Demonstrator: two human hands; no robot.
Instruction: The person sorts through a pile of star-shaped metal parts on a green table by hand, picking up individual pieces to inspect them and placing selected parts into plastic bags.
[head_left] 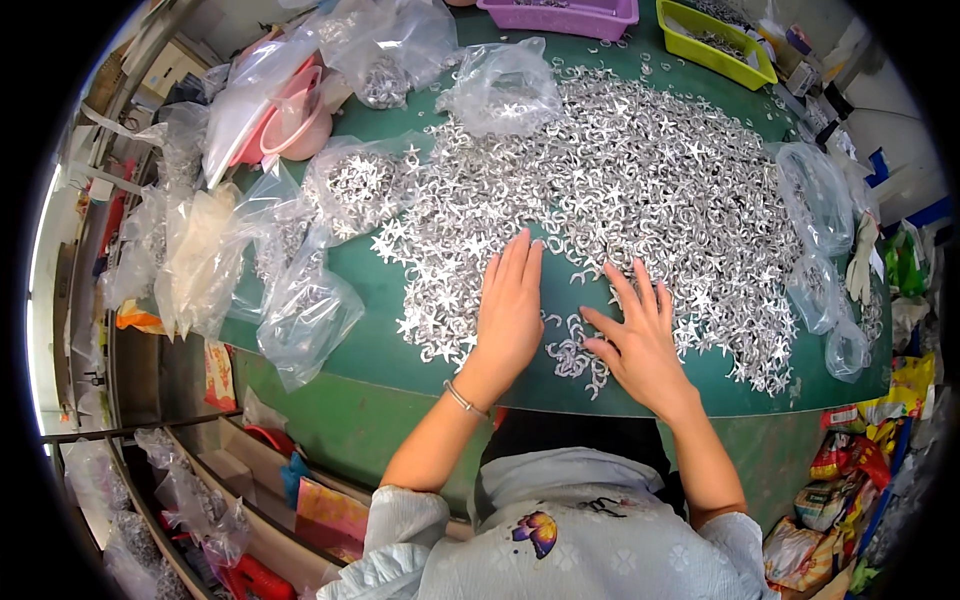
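Note:
A wide heap of small silver metal pieces [650, 180], star-shaped and crescent-shaped, is spread over the green table [375, 345]. My left hand [510, 310] lies with its fingers stretched out and side by side, its edge against the left part of the heap. My right hand [640, 335] has its fingers spread over the heap's near edge, and nothing shows in its grip. Between the two hands sits a small cluster of crescent pieces [570, 350] near the table's front edge. What lies under my palms is hidden.
Clear plastic bags [310, 315], some with silver pieces inside, crowd the table's left side. Pink scoops [300, 120] rest behind them. A purple tray [560, 18] and a yellow-green tray [715, 45] stand at the back. More empty-looking bags [825, 260] lie along the right edge.

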